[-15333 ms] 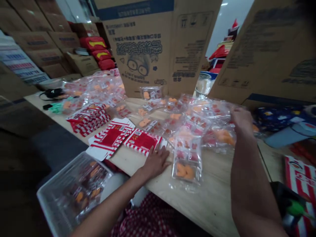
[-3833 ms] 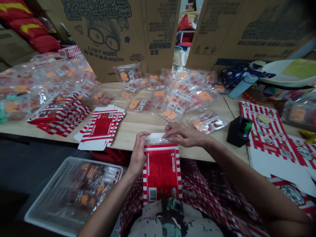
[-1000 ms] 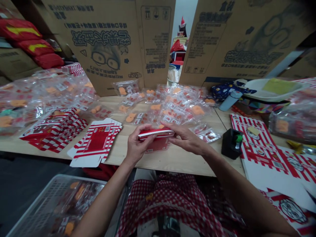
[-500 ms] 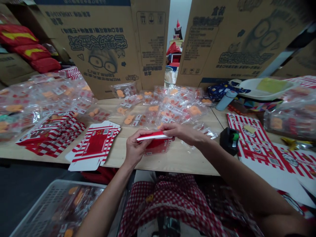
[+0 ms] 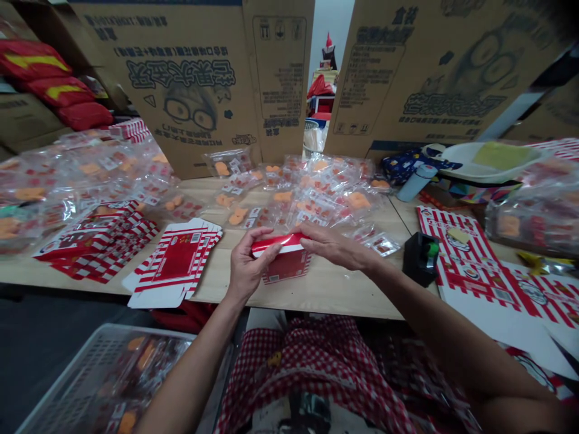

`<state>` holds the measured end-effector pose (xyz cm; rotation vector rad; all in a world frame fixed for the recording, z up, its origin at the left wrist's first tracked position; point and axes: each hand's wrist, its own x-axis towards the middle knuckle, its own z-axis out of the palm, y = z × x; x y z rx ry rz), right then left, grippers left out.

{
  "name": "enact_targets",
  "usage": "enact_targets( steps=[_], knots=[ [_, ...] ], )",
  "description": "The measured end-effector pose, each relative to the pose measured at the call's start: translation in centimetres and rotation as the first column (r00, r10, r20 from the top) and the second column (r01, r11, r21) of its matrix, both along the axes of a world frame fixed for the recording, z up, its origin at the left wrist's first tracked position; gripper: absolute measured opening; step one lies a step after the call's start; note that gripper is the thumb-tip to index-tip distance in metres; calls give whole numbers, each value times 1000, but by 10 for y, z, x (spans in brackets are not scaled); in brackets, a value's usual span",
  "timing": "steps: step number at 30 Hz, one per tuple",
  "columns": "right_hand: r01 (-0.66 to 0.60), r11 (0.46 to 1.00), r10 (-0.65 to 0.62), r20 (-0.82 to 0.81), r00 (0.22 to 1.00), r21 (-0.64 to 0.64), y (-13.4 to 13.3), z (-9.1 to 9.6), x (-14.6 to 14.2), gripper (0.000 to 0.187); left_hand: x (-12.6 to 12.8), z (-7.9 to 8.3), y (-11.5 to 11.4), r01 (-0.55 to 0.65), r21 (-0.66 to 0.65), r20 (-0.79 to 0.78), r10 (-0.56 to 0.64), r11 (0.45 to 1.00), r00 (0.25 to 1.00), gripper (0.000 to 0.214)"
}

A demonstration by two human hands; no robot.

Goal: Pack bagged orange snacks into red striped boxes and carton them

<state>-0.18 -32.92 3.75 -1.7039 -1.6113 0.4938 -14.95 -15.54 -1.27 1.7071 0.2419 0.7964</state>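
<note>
A red and white striped carton [image 5: 287, 266] stands on edge at the table's front, its red top flap bent over with a white edge showing. Wrapped round its left end is my left hand [image 5: 248, 263], the thumb lying along the flap. My right hand [image 5: 332, 246] rests on the right end, fingers along the top, with the fingertips partly hidden behind the box. To the left lies a flattened striped carton [image 5: 178, 259]. Beyond the hands is a pile of clear packets [image 5: 312, 199] with orange pieces inside.
Stacked striped boxes [image 5: 97, 241] sit at the left. A black tape dispenser [image 5: 420, 259] and flat striped card sheets [image 5: 470, 259] are at the right. Tall cardboard boxes [image 5: 194, 90] wall the back. Below the table edge, a white basket [image 5: 85, 355] holds packets.
The flap's white edge has tipped further down over the carton's front. My right hand has flattened from a pinch at the corner to lie along the right end.
</note>
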Motion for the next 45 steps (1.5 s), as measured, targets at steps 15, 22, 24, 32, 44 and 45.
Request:
enact_targets(
  steps=[15,22,24,32,44,45],
  knots=[
    [-27,994,2,232,973,106,4,-14,15,27,4,-1,6,-35,179,22,31,983,999,31],
    [36,995,-63,325,944,88,2,-5,6,25,3,1,5,-24,205,31,18,978,999,25],
    [51,993,-84,334,939,105,2,-6,1,25,2,3,7,34,238,22,-40,971,999,26],
    [54,912,-183,285,941,406,-9,-48,-2,18,-3,1,15,140,336,81,-176,931,981,28],
    [206,931,-189,-86,978,302,-20,-38,-5,16,1,-8,13,45,322,98,-80,946,992,20],
    [232,930,-209,-107,972,284,-20,-37,-6,13,2,-9,11,28,313,105,-64,949,992,20]
  ],
)
